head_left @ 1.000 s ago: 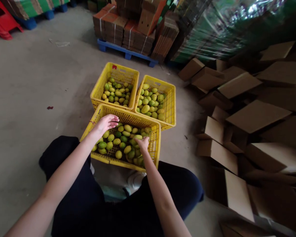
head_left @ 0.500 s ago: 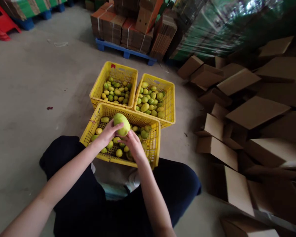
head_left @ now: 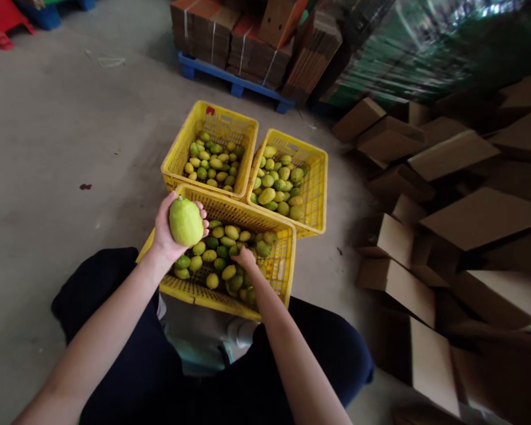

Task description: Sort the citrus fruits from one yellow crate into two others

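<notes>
My left hand (head_left: 163,227) is wrapped round a large yellow-green lemon (head_left: 186,223), held up over the left part of the near yellow crate (head_left: 279,268). The fingertips show along the lemon's right side. Down inside that crate, my right hand (head_left: 246,258) has its fingers curled at a green lemon (head_left: 233,251); part of the fingers is hidden. Several green and yellow lemons (head_left: 229,272) lie around it on the crate's bottom.
Two more yellow crates, one at the back left (head_left: 172,162) and one at the back right (head_left: 321,189), hold smaller lemons. Cardboard boxes (head_left: 487,218) are heaped on the right. Behind stands a blue pallet (head_left: 236,82) with bundled flat cartons (head_left: 203,35).
My left hand has moved left with the large lemon, turning it upright. My right hand has left that lemon and reached down among the fruit in the near crate. The view has shifted slightly.
</notes>
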Tool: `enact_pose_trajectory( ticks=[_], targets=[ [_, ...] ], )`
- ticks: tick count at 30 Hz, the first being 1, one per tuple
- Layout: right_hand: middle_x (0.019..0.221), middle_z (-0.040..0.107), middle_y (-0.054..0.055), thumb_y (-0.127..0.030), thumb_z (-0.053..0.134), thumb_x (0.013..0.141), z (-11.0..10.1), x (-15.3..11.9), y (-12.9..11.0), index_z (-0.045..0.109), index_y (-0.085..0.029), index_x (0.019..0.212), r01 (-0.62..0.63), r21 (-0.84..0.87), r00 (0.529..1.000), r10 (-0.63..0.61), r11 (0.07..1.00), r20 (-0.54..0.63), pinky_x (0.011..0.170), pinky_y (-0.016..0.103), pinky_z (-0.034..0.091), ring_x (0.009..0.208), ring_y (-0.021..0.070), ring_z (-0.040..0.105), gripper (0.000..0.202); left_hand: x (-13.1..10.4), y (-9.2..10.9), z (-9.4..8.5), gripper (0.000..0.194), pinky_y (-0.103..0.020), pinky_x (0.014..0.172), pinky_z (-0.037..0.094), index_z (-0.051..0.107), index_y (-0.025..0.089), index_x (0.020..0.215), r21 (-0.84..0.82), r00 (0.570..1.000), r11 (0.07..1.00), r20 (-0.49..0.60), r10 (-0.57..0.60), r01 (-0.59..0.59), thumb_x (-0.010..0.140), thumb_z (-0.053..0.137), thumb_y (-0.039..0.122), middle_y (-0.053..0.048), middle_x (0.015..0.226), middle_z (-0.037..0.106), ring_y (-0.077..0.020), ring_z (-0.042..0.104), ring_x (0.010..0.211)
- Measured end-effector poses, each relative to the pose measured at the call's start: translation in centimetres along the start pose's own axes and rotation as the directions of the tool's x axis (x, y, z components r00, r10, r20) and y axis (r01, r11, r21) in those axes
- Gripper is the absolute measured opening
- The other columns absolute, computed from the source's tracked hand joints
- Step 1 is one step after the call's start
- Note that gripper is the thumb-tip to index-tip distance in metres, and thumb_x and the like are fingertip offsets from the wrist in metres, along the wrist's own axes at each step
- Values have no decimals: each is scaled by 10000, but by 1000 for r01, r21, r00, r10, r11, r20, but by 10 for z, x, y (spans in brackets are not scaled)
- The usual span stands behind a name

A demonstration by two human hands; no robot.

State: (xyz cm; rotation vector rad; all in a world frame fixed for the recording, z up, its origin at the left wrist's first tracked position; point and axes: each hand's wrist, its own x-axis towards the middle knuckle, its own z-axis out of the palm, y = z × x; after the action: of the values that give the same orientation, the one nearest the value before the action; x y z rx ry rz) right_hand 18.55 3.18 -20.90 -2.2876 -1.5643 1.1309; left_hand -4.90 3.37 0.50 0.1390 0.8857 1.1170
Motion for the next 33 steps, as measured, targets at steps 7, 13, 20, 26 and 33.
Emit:
enact_pose_trajectory(
  ticks=[7,13,20,26,33],
  targets=[
    [1120,703,231,-164,673,790,34,-1,26,580,-122,1094,-32,-206,999,31,978,-6,1031,463,307,1197,347,547,321,7,-3,-5,501,-280,516,518,640,160,817,-11,999,1000,35,7,-7,848,492,637,-43,674,629,-167,624,580],
    [1093,717,179,-252,729,739,8,1,3,625,-139,1051,31,-123,995,-42,992,-90,1033,425,341,1188,337,580,347,17,-3,-12,464,-279,568,548,631,153,820,-57,997,996,30,69,-67,851,512,600,-35,670,643,-158,643,591],
    [988,709,69,-438,661,745,-83,-18,-67,563,-191,1020,254,280,948,-182,926,-260,804,333,531,928,229,675,382,17,-21,-8,206,-370,721,592,632,148,916,-35,999,999,50,10,-8,811,553,307,-69,784,702,-226,711,767],
    [915,676,-17,-446,748,706,-136,-108,-72,484,-268,937,572,708,817,-362,414,-448,670,317,582,763,172,679,393,-11,-52,-7,221,-433,828,580,598,153,979,194,982,980,171,-77,43,771,653,203,-118,955,709,-281,687,978],
    [975,637,-16,-347,844,641,-157,-141,-83,467,-274,978,764,526,645,-479,375,-595,661,288,579,753,157,689,511,-37,-54,20,707,-410,978,513,552,212,1210,496,775,634,564,285,-594,592,894,252,-98,1248,621,-280,606,1153]
  ],
)
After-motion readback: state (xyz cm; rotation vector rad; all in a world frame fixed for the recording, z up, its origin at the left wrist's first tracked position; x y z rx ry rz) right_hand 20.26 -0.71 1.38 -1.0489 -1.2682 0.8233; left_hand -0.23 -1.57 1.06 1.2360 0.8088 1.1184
